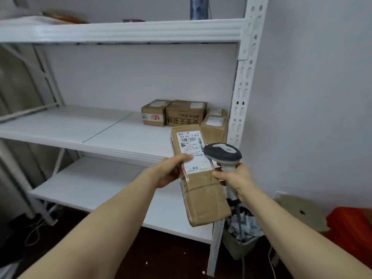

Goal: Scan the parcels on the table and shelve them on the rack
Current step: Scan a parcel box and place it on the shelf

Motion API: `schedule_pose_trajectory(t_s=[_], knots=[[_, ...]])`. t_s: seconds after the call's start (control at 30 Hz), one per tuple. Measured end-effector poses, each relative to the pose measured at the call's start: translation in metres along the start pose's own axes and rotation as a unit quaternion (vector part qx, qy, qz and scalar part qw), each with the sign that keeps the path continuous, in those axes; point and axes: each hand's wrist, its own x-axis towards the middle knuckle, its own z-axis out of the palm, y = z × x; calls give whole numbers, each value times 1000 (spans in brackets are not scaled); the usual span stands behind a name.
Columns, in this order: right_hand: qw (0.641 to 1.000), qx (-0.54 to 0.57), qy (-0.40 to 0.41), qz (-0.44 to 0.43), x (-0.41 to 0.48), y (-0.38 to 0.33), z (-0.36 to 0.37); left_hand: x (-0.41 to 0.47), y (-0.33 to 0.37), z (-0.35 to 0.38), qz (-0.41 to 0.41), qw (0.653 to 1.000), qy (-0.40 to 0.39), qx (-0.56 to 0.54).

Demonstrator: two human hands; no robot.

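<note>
A long brown cardboard parcel (203,190) with a white shipping label on top is held in front of the white rack (120,31). My left hand (171,172) grips its left side, thumb lying on the label. My right hand (235,180) grips the handle of a grey and white barcode scanner (222,153), its head just right of the label; the thumb touches the parcel's right edge. Several brown parcels (183,114) stand at the right end of the middle shelf (66,125), behind the held parcel's far end.
The rack's right upright (243,81) stands close to a white wall. A lower shelf (96,184) lies under my arms. A bin with crumpled paper (243,232) sits on the floor by the upright, a red object (354,224) farther right. Cables lie bottom left.
</note>
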Motion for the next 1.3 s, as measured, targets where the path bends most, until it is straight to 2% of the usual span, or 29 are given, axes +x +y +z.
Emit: schedule_pose_trajectory(t_s=[0.13, 0.33, 0.63, 0.87, 1.0, 1.3], knots=[[1000, -9, -9, -15, 28, -11, 58, 5, 20, -66, -15, 999, -18, 41], [1000, 2, 10, -16, 78, -26, 104, 37, 51, -121, 3, 996, 52, 73], [995, 49, 85, -13, 190, -45, 117, 120, 114, -152, 69, 973, 187, -113], [996, 37, 79, -3, 262, -64, 118, 186, 165, -144, 63, 955, 240, -162], [997, 41, 69, 15, 287, -62, 117, 214, 180, -134, 41, 948, 238, -207], [996, 43, 63, 36, 329, -63, 118, 286, 210, -129, 33, 956, 202, -209]])
